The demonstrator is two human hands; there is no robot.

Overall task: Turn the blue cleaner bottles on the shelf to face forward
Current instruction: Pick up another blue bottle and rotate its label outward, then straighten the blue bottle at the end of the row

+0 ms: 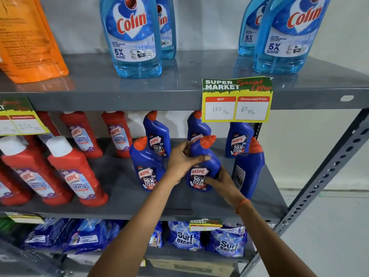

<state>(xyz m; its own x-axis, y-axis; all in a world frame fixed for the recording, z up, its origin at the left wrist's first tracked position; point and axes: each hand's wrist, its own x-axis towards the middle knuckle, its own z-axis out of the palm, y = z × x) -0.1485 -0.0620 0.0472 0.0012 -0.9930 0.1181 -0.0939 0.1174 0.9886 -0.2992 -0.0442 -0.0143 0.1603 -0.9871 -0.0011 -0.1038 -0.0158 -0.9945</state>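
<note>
Several dark blue Harpic bottles with orange caps stand on the middle grey shelf [123, 208]. My left hand [182, 159] wraps the upper body of the front middle bottle [199, 172], and my right hand [220, 181] grips its lower right side. Its label faces me. The front left bottle [146, 166] also shows its label, as do three bottles in the back row [157, 134]. At the front right, a blue bottle [248, 166] is turned sideways, showing its back label.
Red Harpic bathroom cleaner bottles [73, 172] fill the shelf's left half. Light blue Colin bottles [132, 35] and an orange pouch [30, 39] stand on the shelf above. A price tag [236, 100] hangs from the upper shelf edge. Surf Excel packs [184, 236] lie below.
</note>
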